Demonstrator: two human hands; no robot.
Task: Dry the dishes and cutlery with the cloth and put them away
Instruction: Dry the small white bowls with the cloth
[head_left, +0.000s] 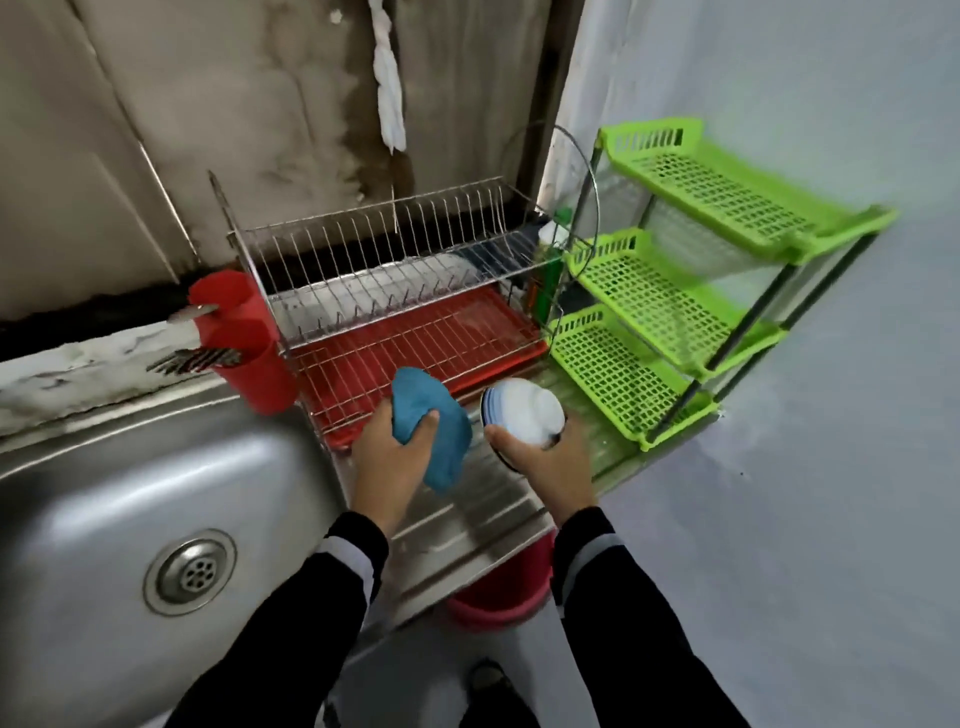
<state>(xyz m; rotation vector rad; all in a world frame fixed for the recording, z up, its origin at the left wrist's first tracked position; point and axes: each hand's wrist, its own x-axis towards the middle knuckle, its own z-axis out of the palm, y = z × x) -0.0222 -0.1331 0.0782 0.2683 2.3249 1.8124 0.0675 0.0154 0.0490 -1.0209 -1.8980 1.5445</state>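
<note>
My left hand (397, 460) grips a blue cloth (434, 428) above the steel drainboard, in front of the dish rack. Just to its right, my right hand (545, 462) holds a white bowl with blue rim stripes (522, 410), tipped with its base facing up. The cloth and the bowl are close but apart. A wire dish rack (395, 291) over a red drip tray (415, 343) holds white plates lying on its lower tier. A red cutlery cup (244, 343) hangs on the rack's left end with knives and forks sticking out.
A three-tier green plastic shelf (691, 270) stands at the right against the pale wall. The steel sink basin (130, 499) with its drain lies at the left. A red bucket (504, 592) sits on the floor below the drainboard. A green bottle (550, 270) stands behind the rack.
</note>
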